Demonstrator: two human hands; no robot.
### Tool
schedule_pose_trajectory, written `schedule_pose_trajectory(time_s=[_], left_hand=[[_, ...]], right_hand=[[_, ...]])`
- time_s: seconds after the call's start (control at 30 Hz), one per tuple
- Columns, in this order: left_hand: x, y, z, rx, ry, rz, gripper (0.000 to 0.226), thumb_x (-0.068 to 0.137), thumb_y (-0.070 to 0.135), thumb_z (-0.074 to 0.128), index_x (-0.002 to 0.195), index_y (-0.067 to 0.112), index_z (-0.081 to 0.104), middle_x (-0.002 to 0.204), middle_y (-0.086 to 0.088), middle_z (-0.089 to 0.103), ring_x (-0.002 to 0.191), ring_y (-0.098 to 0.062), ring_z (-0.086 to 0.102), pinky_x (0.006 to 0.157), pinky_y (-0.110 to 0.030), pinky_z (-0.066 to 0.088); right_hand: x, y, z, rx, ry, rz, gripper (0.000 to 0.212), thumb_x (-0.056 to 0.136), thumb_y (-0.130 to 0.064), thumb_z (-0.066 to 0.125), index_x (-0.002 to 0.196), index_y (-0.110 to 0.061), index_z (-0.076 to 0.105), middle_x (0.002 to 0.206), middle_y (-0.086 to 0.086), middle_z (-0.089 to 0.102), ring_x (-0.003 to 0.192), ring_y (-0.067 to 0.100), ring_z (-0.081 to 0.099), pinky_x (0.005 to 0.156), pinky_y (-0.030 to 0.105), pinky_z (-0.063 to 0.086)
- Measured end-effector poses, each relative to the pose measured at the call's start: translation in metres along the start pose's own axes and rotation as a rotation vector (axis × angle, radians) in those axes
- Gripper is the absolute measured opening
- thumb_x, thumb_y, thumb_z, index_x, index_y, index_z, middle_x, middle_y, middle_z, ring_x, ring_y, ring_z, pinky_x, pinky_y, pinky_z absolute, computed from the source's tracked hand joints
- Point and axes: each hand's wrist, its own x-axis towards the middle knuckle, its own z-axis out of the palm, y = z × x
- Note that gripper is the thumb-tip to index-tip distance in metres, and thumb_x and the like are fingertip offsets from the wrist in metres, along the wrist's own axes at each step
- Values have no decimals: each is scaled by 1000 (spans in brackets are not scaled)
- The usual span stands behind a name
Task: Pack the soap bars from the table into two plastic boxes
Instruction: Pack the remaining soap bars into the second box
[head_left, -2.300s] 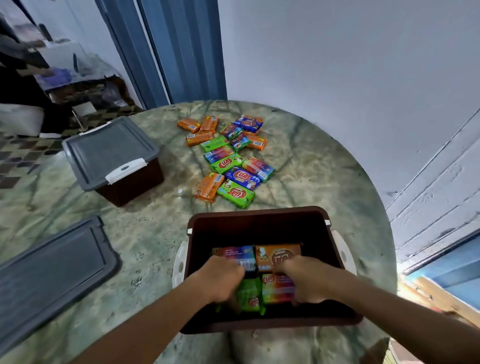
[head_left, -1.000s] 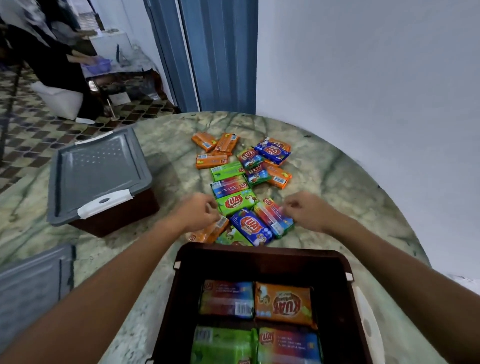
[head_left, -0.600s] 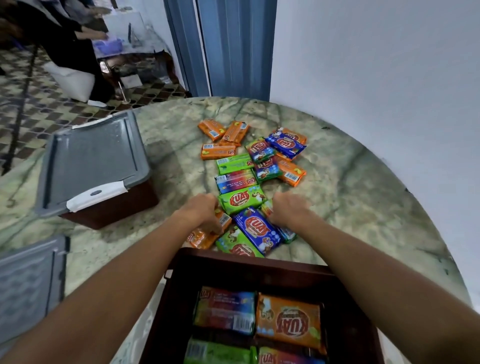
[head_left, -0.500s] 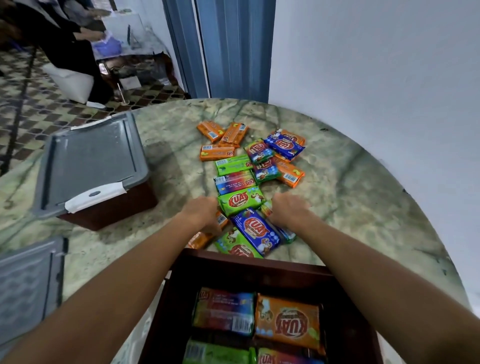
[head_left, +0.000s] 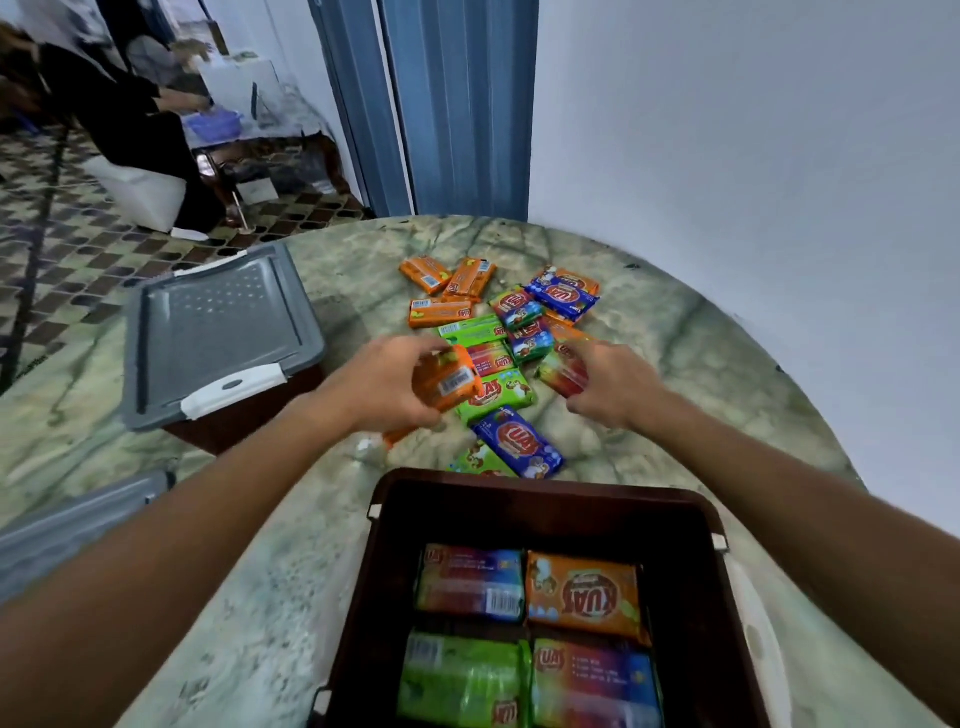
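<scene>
An open brown plastic box stands at the near edge of the table with several wrapped soap bars lying flat inside. Beyond it, several loose soap bars in orange, green, blue and multicolour wrappers lie scattered on the table. My left hand is lifted over the pile and grips an orange soap bar. My right hand holds a multicolour soap bar just above the table. A second brown box with its grey lid on stands at the left.
The round green marble table meets a white wall at the right. A loose grey lid lies at the near left edge. A person sits at another table in the far left background, past a blue folding door.
Both hands left the open box, reached to the loose pile and each took a bar. The bars are now lifted off the table.
</scene>
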Motion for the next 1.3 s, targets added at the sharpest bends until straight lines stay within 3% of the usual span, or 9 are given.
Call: schedule_pose_trajectory(time_s=[0.1, 0.2, 0.33, 0.57, 0.73, 0.87, 1.07, 1.17, 1.3], left_hand=[[-40, 37, -20, 2, -34, 206, 85, 62, 37, 82, 138, 20, 48, 120, 3, 58, 108, -15, 56, 89, -21, 42], [-93, 61, 8, 22, -95, 352, 68, 64, 40, 76, 127, 22, 56, 115, 5, 61, 103, -14, 56, 90, -25, 46], [-118, 63, 81, 166, -300, 334, 51, 71, 40, 69, 118, 25, 55, 109, 0, 58, 100, -20, 56, 86, -36, 51], [-105, 60, 108, 359, -334, 298, 46, 85, 31, 60, 128, 18, 51, 123, -7, 53, 115, -27, 50, 91, -41, 49], [-109, 65, 54, -63, -61, 408, 36, 79, 32, 56, 112, 22, 67, 98, 7, 68, 79, -3, 59, 74, -21, 49], [-61, 48, 18, -27, 165, 430, 27, 81, 18, 58, 105, 17, 71, 90, 7, 70, 74, -6, 59, 70, -22, 50], [31, 16, 42, 480, -306, 437, 46, 81, 27, 66, 126, 28, 59, 121, 2, 62, 108, -18, 58, 85, -34, 50], [55, 8, 73, 508, -437, 495, 55, 75, 40, 72, 126, 23, 60, 121, -2, 62, 108, -22, 57, 85, -36, 49], [60, -2, 96, 431, -443, 559, 58, 72, 53, 72, 119, 19, 65, 121, -3, 58, 109, -22, 54, 85, -36, 50]], right_hand=[[-60, -26, -53, 204, 14, -113, 73, 71, -21, 75, 138, -20, 47, 108, 6, 64, 97, 26, 62, 80, 31, 50], [-141, -41, -68, 301, -228, -136, 77, 66, -22, 79, 136, -30, 50, 109, -5, 66, 92, 15, 65, 84, 29, 51], [-188, -48, -6, -83, -382, -206, 66, 71, -27, 67, 134, -31, 46, 123, -4, 60, 111, 20, 56, 89, 34, 49], [-175, -45, 50, -323, -308, -219, 56, 82, -18, 58, 136, -20, 45, 138, 6, 46, 122, 29, 45, 94, 42, 45], [-175, -53, 8, 198, -103, -175, 26, 80, -20, 45, 98, -22, 65, 104, 0, 65, 95, 21, 60, 80, 36, 50], [-127, -55, -39, 567, 131, -131, 23, 77, -10, 40, 69, -11, 61, 69, 5, 64, 65, 17, 57, 65, 36, 48], [-10, -46, -1, 313, -176, -51, 24, 91, -21, 51, 113, -16, 59, 112, 9, 64, 97, 25, 61, 85, 42, 51], [23, -45, 35, 23, -470, -158, 57, 89, -17, 55, 142, -22, 38, 136, 13, 47, 115, 34, 53, 84, 36, 46], [33, -42, 66, -267, -607, -246, 54, 96, -29, 44, 148, -24, 27, 157, 13, 10, 123, 39, 46, 88, 41, 45]])
